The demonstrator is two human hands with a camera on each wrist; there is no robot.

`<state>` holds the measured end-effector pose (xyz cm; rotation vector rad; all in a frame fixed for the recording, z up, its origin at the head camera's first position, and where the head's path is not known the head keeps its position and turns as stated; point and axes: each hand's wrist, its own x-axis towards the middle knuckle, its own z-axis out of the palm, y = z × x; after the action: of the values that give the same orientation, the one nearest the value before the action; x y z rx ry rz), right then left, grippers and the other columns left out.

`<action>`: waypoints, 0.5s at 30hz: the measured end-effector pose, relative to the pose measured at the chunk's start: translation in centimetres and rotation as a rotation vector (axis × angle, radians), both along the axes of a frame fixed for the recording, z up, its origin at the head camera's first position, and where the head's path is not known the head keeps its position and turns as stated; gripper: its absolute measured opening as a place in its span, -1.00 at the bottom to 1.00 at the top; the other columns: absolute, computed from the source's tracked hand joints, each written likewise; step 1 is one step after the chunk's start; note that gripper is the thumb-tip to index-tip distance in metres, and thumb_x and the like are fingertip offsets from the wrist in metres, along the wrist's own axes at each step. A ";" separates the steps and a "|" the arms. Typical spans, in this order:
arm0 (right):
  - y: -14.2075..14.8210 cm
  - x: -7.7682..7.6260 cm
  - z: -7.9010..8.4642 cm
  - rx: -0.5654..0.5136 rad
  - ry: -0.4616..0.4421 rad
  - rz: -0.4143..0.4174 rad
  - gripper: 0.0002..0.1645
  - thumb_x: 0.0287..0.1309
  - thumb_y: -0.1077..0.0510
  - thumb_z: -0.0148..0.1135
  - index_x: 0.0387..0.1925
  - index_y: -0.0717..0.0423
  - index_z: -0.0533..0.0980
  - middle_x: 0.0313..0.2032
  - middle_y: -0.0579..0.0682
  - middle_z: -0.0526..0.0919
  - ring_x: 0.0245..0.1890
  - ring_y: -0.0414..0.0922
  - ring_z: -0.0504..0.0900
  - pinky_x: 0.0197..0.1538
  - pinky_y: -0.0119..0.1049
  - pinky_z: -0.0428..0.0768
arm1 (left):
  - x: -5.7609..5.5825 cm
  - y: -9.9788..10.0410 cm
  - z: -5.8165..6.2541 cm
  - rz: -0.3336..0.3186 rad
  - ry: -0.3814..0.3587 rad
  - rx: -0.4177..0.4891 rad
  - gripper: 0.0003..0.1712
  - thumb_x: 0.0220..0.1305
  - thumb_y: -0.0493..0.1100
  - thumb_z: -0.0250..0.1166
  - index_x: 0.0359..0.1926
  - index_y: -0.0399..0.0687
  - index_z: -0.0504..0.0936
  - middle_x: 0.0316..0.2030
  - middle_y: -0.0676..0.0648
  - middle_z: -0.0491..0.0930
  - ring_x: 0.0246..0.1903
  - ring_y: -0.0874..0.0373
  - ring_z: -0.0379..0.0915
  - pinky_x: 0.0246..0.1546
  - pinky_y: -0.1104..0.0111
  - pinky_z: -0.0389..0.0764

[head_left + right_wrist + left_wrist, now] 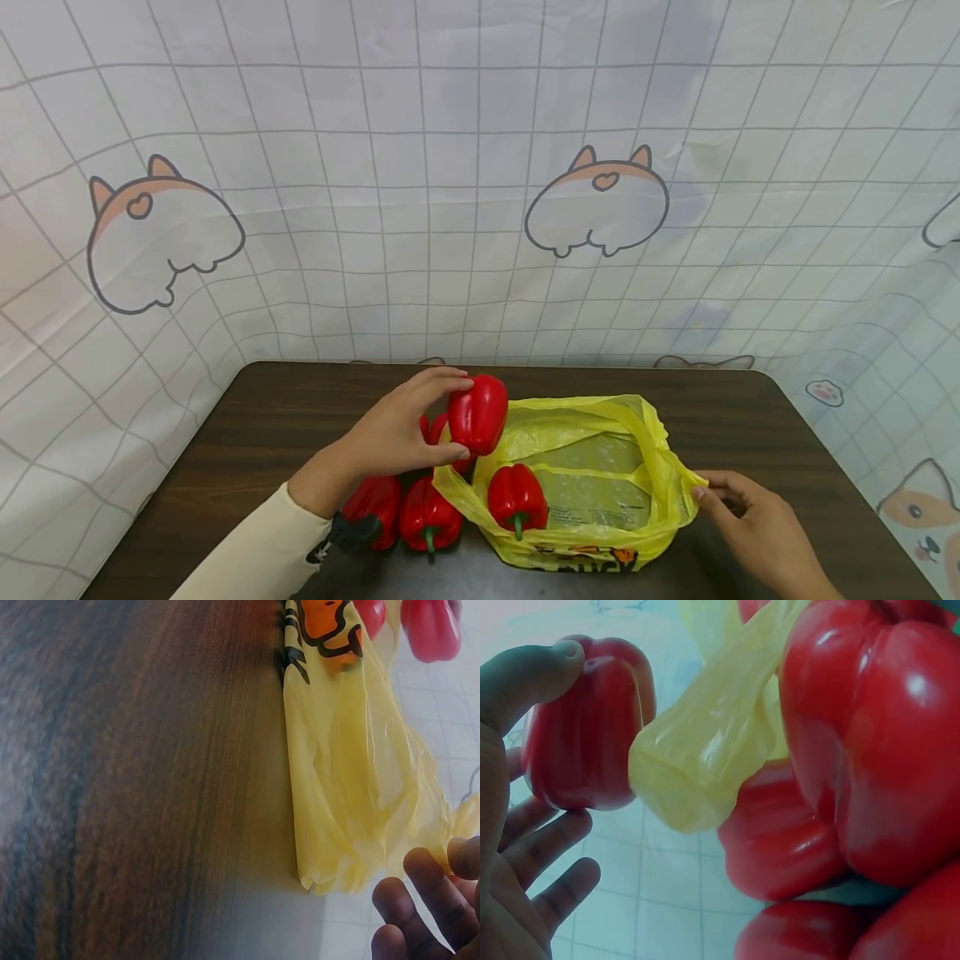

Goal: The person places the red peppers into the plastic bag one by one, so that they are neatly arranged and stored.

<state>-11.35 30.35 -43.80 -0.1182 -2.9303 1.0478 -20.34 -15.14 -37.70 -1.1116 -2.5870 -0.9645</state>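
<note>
My left hand holds a red bell pepper between thumb and fingers, raised at the left rim of a yellow plastic bag. In the left wrist view the thumb lies across one end of that bell pepper. The bag stands with its mouth spread wide, and another red bell pepper lies inside it, at the left. My right hand pinches the bag's right rim between thumb and fingers, as the right wrist view also shows beside the yellow film.
Several more red bell peppers lie on the dark wooden table left of the bag, under and beside my left forearm. Behind the table hangs a white grid-patterned cloth with cartoon animals.
</note>
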 end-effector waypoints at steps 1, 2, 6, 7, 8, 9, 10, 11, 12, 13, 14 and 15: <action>0.0 0.0 0.0 0.000 -0.001 0.000 -0.36 0.42 -0.24 0.19 0.21 0.18 0.57 -0.18 -0.07 0.75 -0.14 0.03 0.71 -0.16 0.03 0.69 | 0.0 0.2 0.0 -0.003 -0.004 -0.004 -0.13 0.06 -0.03 0.62 0.38 0.04 0.47 0.38 0.06 0.36 0.34 0.09 0.30 0.12 0.11 0.62; 0.0 0.0 0.0 0.001 -0.002 -0.001 -0.36 0.43 -0.24 0.19 0.21 0.18 0.57 -0.18 -0.07 0.75 -0.14 0.03 0.71 -0.15 0.03 0.69 | -0.1 0.3 -0.1 -0.003 -0.007 -0.010 -0.13 0.06 -0.02 0.62 0.39 0.04 0.47 0.38 0.06 0.36 0.32 0.10 0.33 0.10 0.13 0.62; -0.1 0.0 0.0 -0.002 -0.010 -0.004 -0.36 0.42 -0.24 0.19 0.21 0.19 0.56 -0.18 -0.07 0.74 -0.15 0.01 0.71 -0.16 0.02 0.69 | -0.3 1.0 -0.3 -0.020 -0.032 -0.008 -0.14 0.07 -0.03 0.62 0.38 0.01 0.47 0.37 0.05 0.36 0.24 0.13 0.40 0.05 0.17 0.65; -0.1 0.0 0.0 -0.004 -0.012 -0.005 -0.35 0.42 -0.24 0.19 0.21 0.19 0.56 -0.17 -0.07 0.74 -0.15 0.01 0.71 -0.16 0.02 0.69 | -0.3 1.2 -0.3 -0.026 -0.040 -0.003 -0.14 0.06 -0.04 0.62 0.38 0.00 0.47 0.37 0.04 0.36 0.23 0.12 0.41 0.04 0.17 0.66; -0.1 0.0 0.0 -0.005 -0.013 -0.005 -0.35 0.42 -0.24 0.19 0.21 0.19 0.56 -0.17 -0.07 0.74 -0.15 0.01 0.71 -0.15 0.01 0.69 | -0.3 1.4 -0.3 -0.031 -0.047 0.000 -0.14 0.06 -0.05 0.62 0.38 -0.01 0.47 0.37 0.03 0.37 0.22 0.12 0.42 0.03 0.17 0.67; -0.1 0.0 0.0 -0.008 -0.013 -0.004 -0.35 0.42 -0.24 0.20 0.21 0.19 0.56 -0.17 -0.07 0.74 -0.14 0.01 0.71 -0.15 0.01 0.69 | -0.3 1.6 -0.3 -0.035 -0.052 0.002 -0.14 0.06 -0.05 0.62 0.38 -0.02 0.47 0.37 0.02 0.37 0.21 0.11 0.43 0.03 0.15 0.67; -0.1 0.0 0.0 -0.008 -0.013 -0.004 -0.35 0.42 -0.24 0.20 0.21 0.19 0.56 -0.17 -0.07 0.75 -0.14 0.01 0.71 -0.15 0.01 0.69 | -0.4 1.7 -0.3 -0.038 -0.056 0.001 -0.14 0.06 -0.05 0.62 0.38 -0.02 0.47 0.37 0.01 0.37 0.21 0.10 0.43 0.02 0.15 0.67; -0.2 -0.1 0.1 -0.009 -0.013 -0.005 -0.35 0.42 -0.24 0.20 0.21 0.19 0.56 -0.17 -0.07 0.75 -0.14 0.02 0.71 -0.15 0.01 0.69 | -0.4 1.8 -0.4 -0.038 -0.053 -0.007 -0.14 0.07 -0.04 0.62 0.38 -0.02 0.47 0.37 0.01 0.37 0.21 0.11 0.43 0.03 0.16 0.67; -0.2 0.0 0.1 -0.009 -0.012 -0.004 -0.35 0.42 -0.24 0.20 0.21 0.19 0.56 -0.17 -0.06 0.75 -0.14 0.02 0.71 -0.15 0.01 0.69 | -0.5 2.0 -0.4 -0.035 -0.049 -0.017 -0.14 0.07 -0.03 0.62 0.38 -0.01 0.47 0.37 0.02 0.37 0.21 0.10 0.43 0.04 0.16 0.66; -0.2 -0.1 0.1 -0.009 -0.011 -0.002 -0.35 0.42 -0.25 0.19 0.21 0.19 0.56 -0.17 -0.06 0.75 -0.14 0.02 0.72 -0.15 0.01 0.70 | -0.5 2.1 -0.5 -0.031 -0.044 -0.030 -0.13 0.07 -0.01 0.62 0.39 0.00 0.47 0.37 0.02 0.37 0.22 0.09 0.42 0.05 0.17 0.65; -0.2 -0.1 0.0 -0.008 -0.010 -0.001 -0.35 0.42 -0.25 0.19 0.21 0.19 0.56 -0.17 -0.07 0.75 -0.14 0.02 0.72 -0.15 0.01 0.70 | -0.5 2.3 -0.6 -0.022 -0.035 -0.046 -0.13 0.07 0.01 0.62 0.39 0.02 0.47 0.37 0.02 0.37 0.22 0.08 0.42 0.06 0.16 0.64; -0.1 -0.1 0.0 -0.008 -0.010 -0.001 -0.34 0.42 -0.25 0.19 0.21 0.19 0.56 -0.17 -0.07 0.75 -0.14 0.02 0.72 -0.15 0.01 0.70 | -0.6 2.4 -0.6 -0.016 -0.026 -0.061 -0.13 0.07 0.04 0.61 0.39 0.04 0.47 0.37 0.03 0.38 0.22 0.07 0.41 0.09 0.15 0.62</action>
<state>-11.42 30.20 -43.77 -0.1247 -2.9352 1.0615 -20.92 -12.69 -38.33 -1.1435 -2.6490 -0.9142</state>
